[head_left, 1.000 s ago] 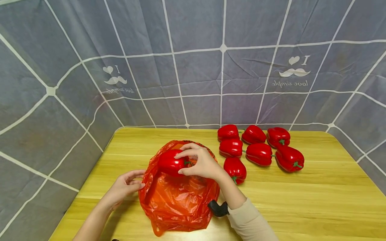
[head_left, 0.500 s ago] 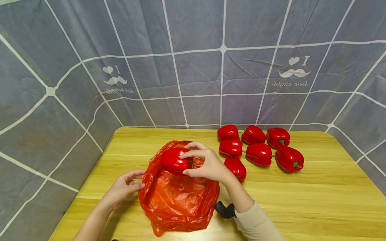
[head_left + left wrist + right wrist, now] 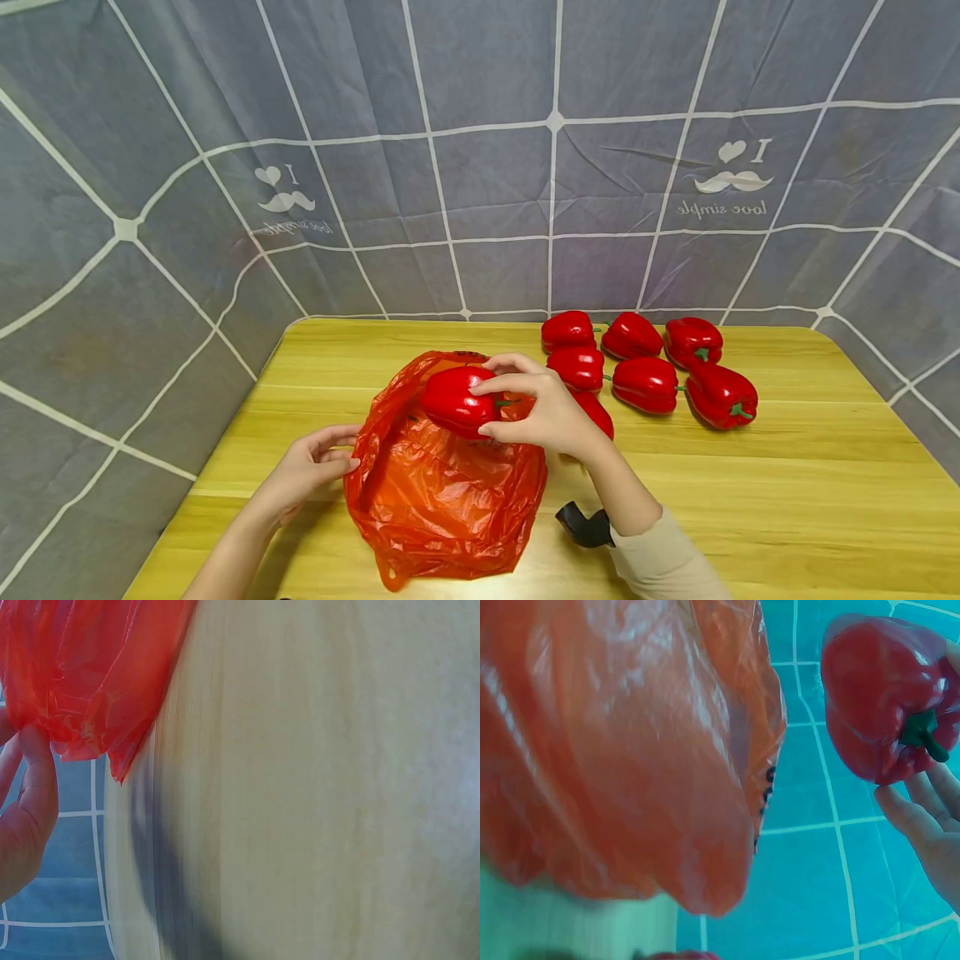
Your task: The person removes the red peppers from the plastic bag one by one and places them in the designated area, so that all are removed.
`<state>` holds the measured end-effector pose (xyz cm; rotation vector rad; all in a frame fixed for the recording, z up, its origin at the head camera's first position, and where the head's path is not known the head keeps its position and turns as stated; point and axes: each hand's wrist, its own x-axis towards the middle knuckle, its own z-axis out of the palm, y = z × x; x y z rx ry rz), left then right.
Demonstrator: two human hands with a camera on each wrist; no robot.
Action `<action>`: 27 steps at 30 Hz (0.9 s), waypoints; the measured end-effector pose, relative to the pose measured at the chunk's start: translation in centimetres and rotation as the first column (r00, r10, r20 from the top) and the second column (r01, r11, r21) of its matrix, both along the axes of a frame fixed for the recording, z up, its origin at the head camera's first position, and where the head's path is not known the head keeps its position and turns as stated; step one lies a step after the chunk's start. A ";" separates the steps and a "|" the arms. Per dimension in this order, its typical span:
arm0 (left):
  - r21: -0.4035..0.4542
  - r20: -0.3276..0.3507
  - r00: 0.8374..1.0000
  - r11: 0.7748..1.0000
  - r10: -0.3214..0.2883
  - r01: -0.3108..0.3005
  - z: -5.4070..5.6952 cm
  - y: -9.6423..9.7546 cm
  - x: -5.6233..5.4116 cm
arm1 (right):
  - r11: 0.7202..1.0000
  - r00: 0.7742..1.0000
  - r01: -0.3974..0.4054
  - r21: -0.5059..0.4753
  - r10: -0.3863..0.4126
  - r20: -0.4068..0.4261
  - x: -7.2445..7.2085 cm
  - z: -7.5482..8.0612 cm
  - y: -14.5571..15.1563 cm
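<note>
My right hand (image 3: pixel 543 412) grips a glossy red bell pepper (image 3: pixel 459 402) by its stem end, over the far right part of the open red plastic bag (image 3: pixel 442 508). In the right wrist view the pepper (image 3: pixel 885 690) shows its green stem, fingertips at its underside, and it is apart from the bag (image 3: pixel 622 750). With my left hand (image 3: pixel 303 471) I pinch the bag's left rim between thumb and fingers. The left wrist view shows those fingers (image 3: pixel 37 772) at the bag's (image 3: pixel 97 675) edge.
Several more red bell peppers (image 3: pixel 645 385) lie grouped on the wooden table (image 3: pixel 787 500) at the back right. One of them is partly hidden behind my right hand. A grey gridded cloth (image 3: pixel 495 192) hangs around the table's back and sides. A black camera mount (image 3: pixel 585 525) sits at my right wrist.
My right hand has moved to the right with the bell pepper, from over the bag's left part toward its right rim. The left hand and the bag stay nearly still.
</note>
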<state>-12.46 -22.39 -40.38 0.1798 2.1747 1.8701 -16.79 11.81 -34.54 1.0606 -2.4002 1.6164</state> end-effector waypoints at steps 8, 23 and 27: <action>0.003 0.000 1.000 1.000 -0.005 0.005 0.0 0.0 0.0 | 0.999 0.998 0.034 0.012 -0.033 -0.048 -0.1 -0.1 1.8; 0.007 -0.005 1.000 1.000 -0.019 0.019 0.2 0.0 0.0 | 0.994 0.988 0.097 0.059 -0.089 -0.128 0.1 -0.6 5.2; 0.015 -0.005 1.000 1.000 -0.025 0.025 0.2 0.0 0.0 | 0.993 0.987 0.102 0.053 -0.095 -0.129 0.2 -0.6 6.1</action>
